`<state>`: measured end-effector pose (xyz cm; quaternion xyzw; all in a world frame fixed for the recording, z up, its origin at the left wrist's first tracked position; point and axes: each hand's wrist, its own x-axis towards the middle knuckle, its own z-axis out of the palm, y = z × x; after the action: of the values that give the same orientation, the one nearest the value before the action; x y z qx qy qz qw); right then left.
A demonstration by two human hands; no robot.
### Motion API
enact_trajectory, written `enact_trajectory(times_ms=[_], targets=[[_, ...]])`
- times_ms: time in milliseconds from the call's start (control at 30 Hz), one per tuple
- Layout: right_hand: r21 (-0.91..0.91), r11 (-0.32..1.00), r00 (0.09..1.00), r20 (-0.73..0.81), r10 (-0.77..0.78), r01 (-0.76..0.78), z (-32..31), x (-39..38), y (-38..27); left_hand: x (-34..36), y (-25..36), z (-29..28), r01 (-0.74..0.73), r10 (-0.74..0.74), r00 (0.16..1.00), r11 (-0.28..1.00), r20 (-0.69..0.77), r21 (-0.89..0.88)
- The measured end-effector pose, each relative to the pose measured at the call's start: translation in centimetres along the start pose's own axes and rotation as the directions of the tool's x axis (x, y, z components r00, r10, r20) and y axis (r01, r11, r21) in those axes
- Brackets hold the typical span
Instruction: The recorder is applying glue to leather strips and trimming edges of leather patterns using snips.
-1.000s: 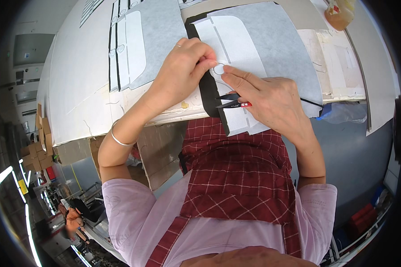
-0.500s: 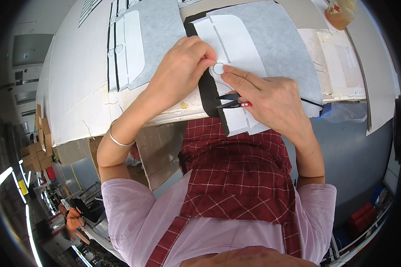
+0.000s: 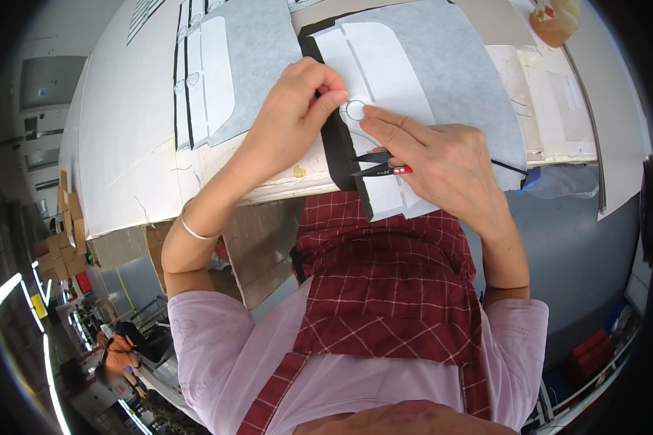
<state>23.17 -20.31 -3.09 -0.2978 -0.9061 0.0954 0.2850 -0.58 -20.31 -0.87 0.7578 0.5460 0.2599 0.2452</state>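
Observation:
My left hand (image 3: 297,109) is closed in a pinch just left of a small dark-rimmed white circle (image 3: 355,110) on the panel; anything between its fingertips is too small to make out. My right hand (image 3: 442,159) holds thread snips (image 3: 384,164) with dark blades and a red part, the tips pointing left. Its thumb and forefinger reach the right edge of the circle. Under both hands lies a grey fabric panel (image 3: 453,61) with a white stiff piece (image 3: 395,65) and a black strip (image 3: 335,148) along its left side. The panel's near end hangs over the table edge.
A second grey panel (image 3: 257,65) with white piece and black strips lies to the left on the white table (image 3: 116,152). A jar of amber stuff (image 3: 553,25) stands far right. Cardboard boxes (image 3: 59,250) and a person in orange (image 3: 120,355) are at left.
My left hand has shifted slightly left, and its fingertips have drawn a little away from the circle. My right hand and the snips stay nearly still.

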Motion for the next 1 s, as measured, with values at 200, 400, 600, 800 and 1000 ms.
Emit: enact_trajectory(times_ms=[200,400,600,800,1000], targets=[[-0.01,1.0,1.0,-0.002,0.008,-0.008,0.0,0.0,-0.1,0.0,0.9,0.0,-0.056,0.057,0.997,0.998,-0.049,0.031],[0.0,0.999,0.998,-0.058,-0.037,0.037,0.1,0.1,0.1,0.0,-0.7,-0.4,0.121,-0.122,0.992,0.974,0.008,-0.194],[0.004,0.999,0.997,-0.066,-0.038,0.038,0.3,-0.1,0.3,0.2,1.0,0.1,-0.082,0.086,0.994,0.995,-0.065,0.056],[0.007,0.999,0.998,-0.047,-0.032,0.032,0.1,0.0,0.2,0.4,-1.2,-0.5,0.141,-0.157,0.987,0.93,-0.021,-0.339],[0.002,0.999,0.999,-0.043,-0.033,0.033,0.2,-0.1,0.4,0.5,0.4,-0.5,-0.09,0.091,0.995,0.996,-0.046,0.025]])
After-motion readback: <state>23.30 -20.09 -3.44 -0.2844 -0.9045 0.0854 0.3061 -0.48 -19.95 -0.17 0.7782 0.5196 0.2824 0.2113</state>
